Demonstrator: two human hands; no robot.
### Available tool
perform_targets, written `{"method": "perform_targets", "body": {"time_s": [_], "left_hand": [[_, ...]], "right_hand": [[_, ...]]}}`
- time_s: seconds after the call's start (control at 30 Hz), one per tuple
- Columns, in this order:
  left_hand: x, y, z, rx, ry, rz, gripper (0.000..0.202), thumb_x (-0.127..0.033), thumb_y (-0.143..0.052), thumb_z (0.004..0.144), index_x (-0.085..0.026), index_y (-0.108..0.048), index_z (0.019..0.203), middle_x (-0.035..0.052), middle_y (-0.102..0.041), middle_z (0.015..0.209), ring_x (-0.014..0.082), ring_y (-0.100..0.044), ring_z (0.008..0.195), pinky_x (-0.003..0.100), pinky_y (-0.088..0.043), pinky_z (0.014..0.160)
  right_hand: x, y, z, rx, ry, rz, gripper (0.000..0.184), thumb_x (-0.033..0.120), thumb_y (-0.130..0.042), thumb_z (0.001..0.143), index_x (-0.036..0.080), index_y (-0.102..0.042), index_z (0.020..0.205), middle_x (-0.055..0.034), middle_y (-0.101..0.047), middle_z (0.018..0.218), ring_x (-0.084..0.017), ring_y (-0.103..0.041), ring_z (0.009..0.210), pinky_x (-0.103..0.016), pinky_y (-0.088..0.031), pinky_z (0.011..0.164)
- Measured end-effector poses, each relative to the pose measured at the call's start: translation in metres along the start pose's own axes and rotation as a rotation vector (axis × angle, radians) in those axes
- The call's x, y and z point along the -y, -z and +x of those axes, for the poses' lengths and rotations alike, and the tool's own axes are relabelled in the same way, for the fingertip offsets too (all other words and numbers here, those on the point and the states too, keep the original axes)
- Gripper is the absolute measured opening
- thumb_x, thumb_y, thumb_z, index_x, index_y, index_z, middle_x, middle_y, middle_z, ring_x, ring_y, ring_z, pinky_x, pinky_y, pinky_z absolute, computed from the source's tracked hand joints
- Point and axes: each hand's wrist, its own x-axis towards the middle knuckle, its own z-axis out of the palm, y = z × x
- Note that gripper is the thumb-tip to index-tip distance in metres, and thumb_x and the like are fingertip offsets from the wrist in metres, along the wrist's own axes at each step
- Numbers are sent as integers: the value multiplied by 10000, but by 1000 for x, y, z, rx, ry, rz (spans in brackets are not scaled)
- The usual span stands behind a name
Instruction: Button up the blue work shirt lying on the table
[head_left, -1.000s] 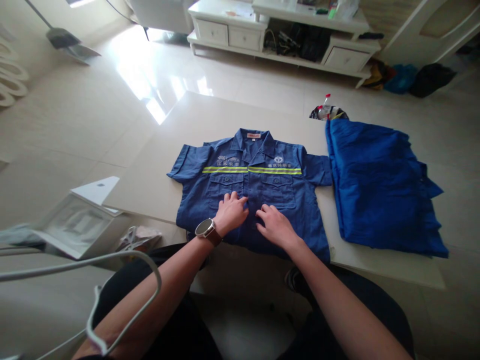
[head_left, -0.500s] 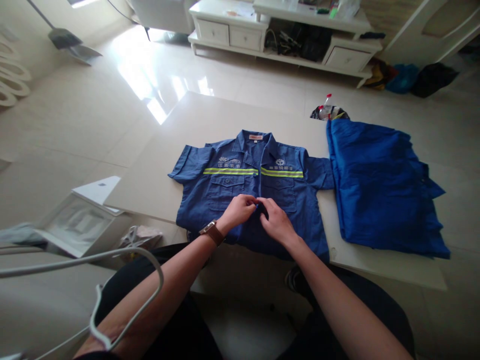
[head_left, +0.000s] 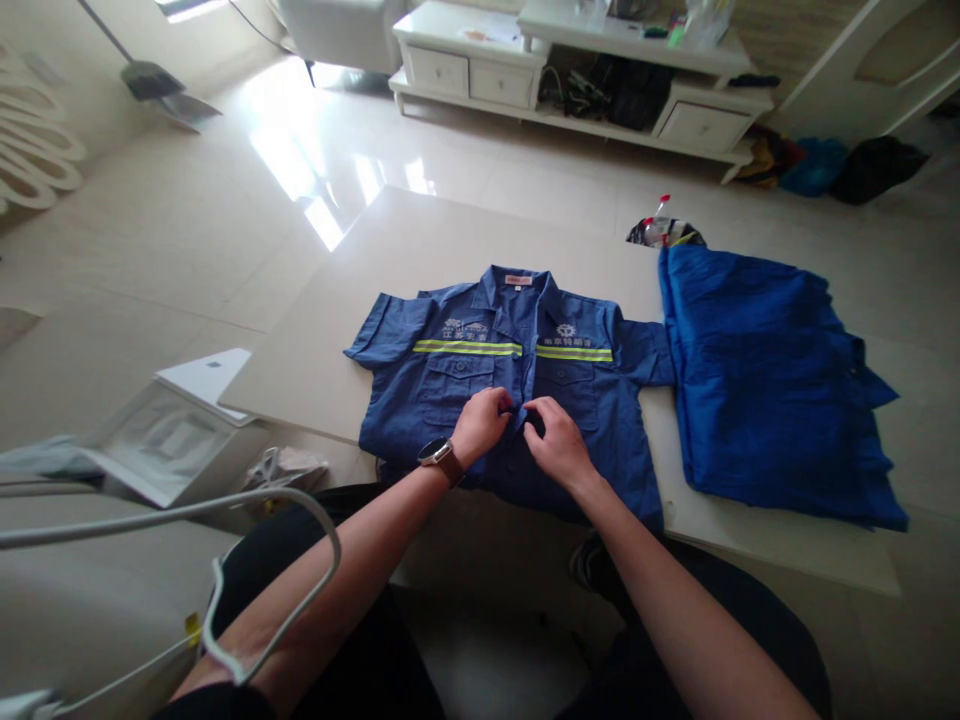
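A blue short-sleeved work shirt (head_left: 457, 390) lies front side up on a pale board-like table (head_left: 300, 350), its collar pointing away from me. Yellow-green and grey stripes cross its chest below white printing. My left hand (head_left: 482, 425), with a watch (head_left: 441, 458) on the wrist, pinches the front edge at the middle of the shirt. Just to its right, my right hand (head_left: 556, 440) has its fingers curled onto the other side of the front opening, gripping the cloth. Whatever small part lies between the fingertips is hidden.
A pile of brighter blue cloth (head_left: 780, 390) covers the table's right end, touching the shirt's sleeve. Bottles (head_left: 660, 220) stand behind it. A white cable (head_left: 322, 540) loops over my left forearm. Left of the table is a white box (head_left: 180, 430); a low cabinet (head_left: 502, 80) stands beyond.
My hands have moved slightly apart at the shirt's front opening, lifting a bit of the edge between them. The whole view has shifted a little.
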Motion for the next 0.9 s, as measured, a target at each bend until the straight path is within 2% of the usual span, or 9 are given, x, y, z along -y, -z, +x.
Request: {"method": "perform_targets", "body": {"time_s": [0.13, 0.37, 0.6, 0.73, 0.9], "left_hand": [[-2, 0, 1, -17, -23, -62, 149, -53, -643, 805, -178, -714, 843, 26, -687, 801, 157, -621, 765, 279, -495, 762], [-15, 7, -4, -6, -30, -184, 172, -33, -620, 780, -181, -699, 815, 5, -688, 745, 142, -620, 718, 248, -456, 685], [-25, 11, -9, -41, -20, -293, 335, 7, -602, 732, -221, -612, 977, -43, -673, 744, 126, -628, 692, 219, -427, 647], [-25, 10, -9, -31, -80, -307, 364, 33, -575, 712, -226, -573, 968, -53, -639, 741, 121, -614, 692, 216, -418, 651], [-25, 9, -9, -29, -149, -338, 361, 38, -545, 713, -222, -557, 963, -53, -618, 751, 115, -601, 694, 218, -417, 661]], "right_hand": [[0, 0, 1, -21, 25, 41, 242, 140, -521, 859, 209, -660, 1045, -95, -689, 1057, -272, -648, 1052, -426, -517, 968], [5, 1, 3, -44, 34, 148, 232, 132, -508, 869, 213, -678, 1004, -81, -709, 1037, -246, -667, 1023, -392, -517, 946], [4, -1, 5, -73, -62, 282, 175, 180, -524, 884, 230, -653, 992, -47, -723, 951, -225, -692, 905, -374, -536, 854], [2, -2, 6, -113, -95, 297, 146, 186, -550, 859, 230, -638, 967, -51, -703, 944, -228, -675, 880, -373, -539, 812], [0, -1, 6, -135, -89, 213, 92, 175, -570, 835, 225, -634, 879, -47, -632, 899, -218, -626, 801, -360, -521, 747]]}}
